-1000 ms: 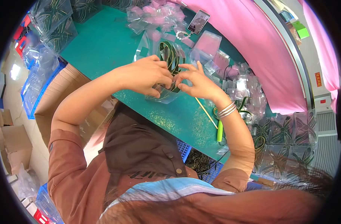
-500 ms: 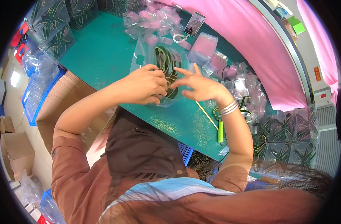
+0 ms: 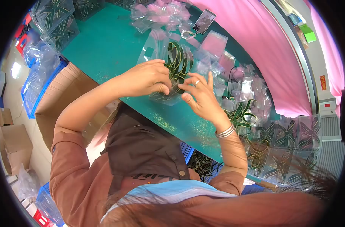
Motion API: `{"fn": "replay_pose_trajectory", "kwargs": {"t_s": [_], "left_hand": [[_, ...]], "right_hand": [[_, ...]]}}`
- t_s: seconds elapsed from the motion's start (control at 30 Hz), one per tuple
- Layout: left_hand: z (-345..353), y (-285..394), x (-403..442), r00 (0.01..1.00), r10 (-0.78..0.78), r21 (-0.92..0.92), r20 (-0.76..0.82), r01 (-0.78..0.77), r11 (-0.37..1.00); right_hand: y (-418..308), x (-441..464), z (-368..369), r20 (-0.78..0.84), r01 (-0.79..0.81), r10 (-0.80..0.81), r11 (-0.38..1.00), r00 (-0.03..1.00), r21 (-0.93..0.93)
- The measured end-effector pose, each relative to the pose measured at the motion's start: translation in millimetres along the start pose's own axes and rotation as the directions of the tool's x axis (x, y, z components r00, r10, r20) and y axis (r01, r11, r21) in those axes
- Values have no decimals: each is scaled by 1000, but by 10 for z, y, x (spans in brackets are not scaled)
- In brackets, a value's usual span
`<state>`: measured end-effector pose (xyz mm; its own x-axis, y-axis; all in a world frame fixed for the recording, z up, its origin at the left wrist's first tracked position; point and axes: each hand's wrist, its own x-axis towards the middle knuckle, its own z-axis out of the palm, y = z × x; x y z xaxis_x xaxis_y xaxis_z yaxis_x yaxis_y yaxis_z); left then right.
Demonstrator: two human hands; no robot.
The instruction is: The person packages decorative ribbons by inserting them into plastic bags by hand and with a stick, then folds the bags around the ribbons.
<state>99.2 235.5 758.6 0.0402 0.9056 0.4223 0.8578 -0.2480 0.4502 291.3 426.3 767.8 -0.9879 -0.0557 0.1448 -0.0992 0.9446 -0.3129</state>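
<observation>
A dark green ribbon bow with gold edges (image 3: 177, 60) lies in or on a clear plastic bag (image 3: 151, 49) on the green table. At the bow's left side is my left hand (image 3: 150, 78), its fingers curled against the bow and the bag. My right hand (image 3: 201, 94), with a ring and bracelets, touches the bow's lower right with some fingertips while another finger points up. Whether the bow is fully inside the bag cannot be made out.
Behind lie pink and clear packets (image 3: 161, 15), a phone (image 3: 204, 21) and a beaded bracelet (image 3: 187, 34). Loose green ribbon (image 3: 240, 115) is beyond my right wrist. Bagged bows (image 3: 284, 132) stand at right. A cardboard box (image 3: 66, 90) and blue basket (image 3: 36, 98) are at left.
My right hand has turned more upright, and its forearm now covers the green-handled tool and stick. My left hand stays beside the bow. The whole view has shifted slightly.
</observation>
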Motion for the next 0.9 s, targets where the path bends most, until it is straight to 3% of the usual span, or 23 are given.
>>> {"fn": "replay_pose_trajectory", "kwargs": {"t_s": [0.17, 0.23, 0.3, 0.43, 0.5, 0.73, 0.83, 0.9], "left_hand": [[30, 12, -33, 1000, -25, -45, -19, 24, 999], [46, 33, -37, 999, -38, -48, -30, 36, 998], [47, 49, -38, 979, -203, -127, -7, 201, 971], [80, 13, -79, 989, -147, -148, -7, 145, 978], [30, 36, -64, 970, -229, -201, 84, 241, 949], [31, 25, -58, 965, -249, -239, 82, 262, 935], [135, 55, -74, 973, -232, -158, -11, 228, 961], [262, 68, -71, 959, -181, 15, -220, 188, 982]], "right_hand": [[-128, -114, 117, -136, -12, 11, 1000, 991, -10], [-128, -141, 156, -173, -70, 89, 991, 981, 110], [-99, -149, 153, -141, -114, 142, 975, 980, 188], [-76, -114, 140, -64, -199, 243, 896, 968, 398], [-68, -100, 138, -59, -208, 255, 885, 965, 416], [-62, -106, 152, -102, -179, 268, 836, 958, 519], [-72, -91, 143, -107, -207, 299, 837, 948, 506], [-124, -64, 113, -98, -241, 323, 846, 941, 475]]}}
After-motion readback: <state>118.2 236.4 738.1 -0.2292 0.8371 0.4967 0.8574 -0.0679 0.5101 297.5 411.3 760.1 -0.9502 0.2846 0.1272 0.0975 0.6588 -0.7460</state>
